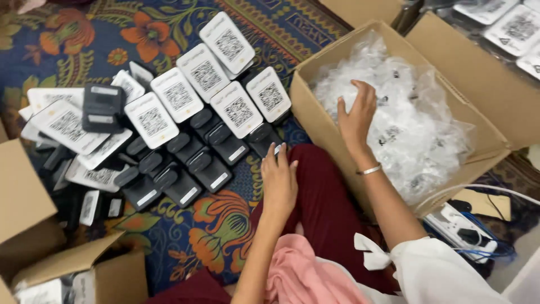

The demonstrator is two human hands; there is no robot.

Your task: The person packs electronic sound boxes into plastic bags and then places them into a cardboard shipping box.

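Left hand (278,177) rests flat, fingers spread, fingertips touching a black stand device (264,138) at row's end, gripping nothing. Right hand (355,115), fingers loosely curled, presses clear plastic packets (405,121) in cardboard box (315,121). Risk: leaning devices toppling if nudged.

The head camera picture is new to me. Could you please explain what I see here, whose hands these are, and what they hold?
There is no machine here. A person wears a camera on the head, so the one picture looks down at their own two bare hands. The left hand rests with its fingertips on a small black device, one of many black devices with white code-printed faces spread on a flowered rug. The right hand, with a bracelet on the wrist, reaches into a cardboard box and touches clear plastic bags. Neither hand visibly closes a grip on anything.
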